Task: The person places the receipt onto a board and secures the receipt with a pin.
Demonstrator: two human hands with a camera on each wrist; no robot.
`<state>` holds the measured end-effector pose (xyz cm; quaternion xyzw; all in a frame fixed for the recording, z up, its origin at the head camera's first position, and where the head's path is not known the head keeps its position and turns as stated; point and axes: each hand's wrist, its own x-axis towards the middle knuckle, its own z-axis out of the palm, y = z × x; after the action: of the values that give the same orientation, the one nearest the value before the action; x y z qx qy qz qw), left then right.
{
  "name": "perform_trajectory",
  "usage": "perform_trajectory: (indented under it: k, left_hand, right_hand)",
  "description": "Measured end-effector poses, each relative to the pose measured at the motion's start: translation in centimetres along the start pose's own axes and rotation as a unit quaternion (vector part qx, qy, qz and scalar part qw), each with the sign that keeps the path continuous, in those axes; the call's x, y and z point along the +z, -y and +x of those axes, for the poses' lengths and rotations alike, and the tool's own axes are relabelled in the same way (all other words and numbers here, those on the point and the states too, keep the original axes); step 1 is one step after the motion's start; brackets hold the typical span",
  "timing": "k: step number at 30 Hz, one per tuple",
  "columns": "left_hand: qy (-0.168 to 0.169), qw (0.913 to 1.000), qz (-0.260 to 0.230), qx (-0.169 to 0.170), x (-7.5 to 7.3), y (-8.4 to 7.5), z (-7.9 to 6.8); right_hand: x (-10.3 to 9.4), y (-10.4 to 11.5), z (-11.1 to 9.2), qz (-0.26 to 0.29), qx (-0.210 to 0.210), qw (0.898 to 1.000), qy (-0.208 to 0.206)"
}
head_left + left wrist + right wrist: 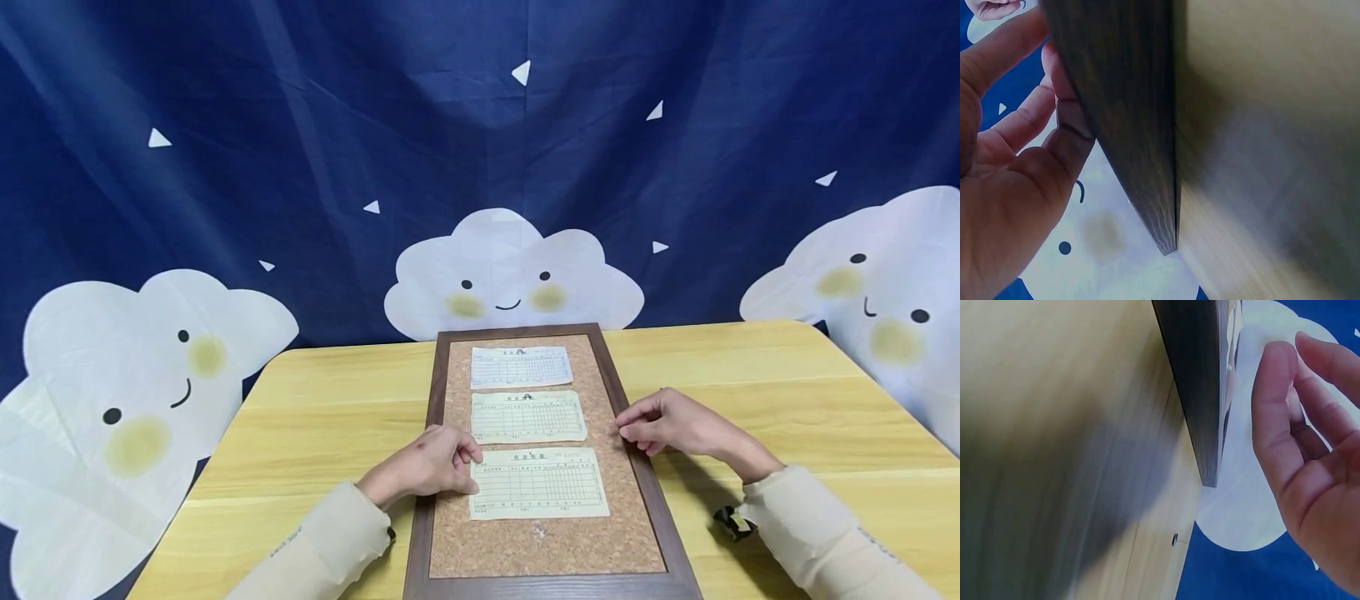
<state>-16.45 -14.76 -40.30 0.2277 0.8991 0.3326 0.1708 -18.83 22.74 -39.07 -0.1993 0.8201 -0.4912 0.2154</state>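
Note:
A cork board (480, 550) in a dark wooden frame (626, 392) lies on the table with three printed paper slips in a column. The lowest slip (536, 487) is pale yellow-green; above it are a similar middle slip (528, 417) and a whiter top slip (521, 367). My left hand (431, 462) reaches over the frame's left side, thumb and index finger apart at the lowest slip's left edge. Over the right frame side hovers my right hand (675, 425), its fingers loosely bent. In the right wrist view, nothing shows between its thumb and index finger.
A small clear cluster (538, 531), perhaps pins, sits on the cork below the lowest slip. A tiny dark object (1175, 539) with a thin spike is on the table. The wooden table (322, 425) meets a blue cloud-patterned curtain (450, 150) at its back.

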Motion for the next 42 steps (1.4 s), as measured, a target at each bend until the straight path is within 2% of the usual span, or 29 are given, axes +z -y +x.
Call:
perform_trajectory:
  k: [35,42]
  left_hand:
    - [-0.001,0.9997,0.022,0.008,-0.1,-0.1,0.1]
    - [0.001,0.9999,0.01,0.003,-0.1,-0.2,0.0]
  right_hand:
    - [-3.1,-1.2,-0.9,0.012,0.019,0.999,-0.046]
    - [-3.5,-1.4,-1.0,-0.001,0.023,0.998,-0.064]
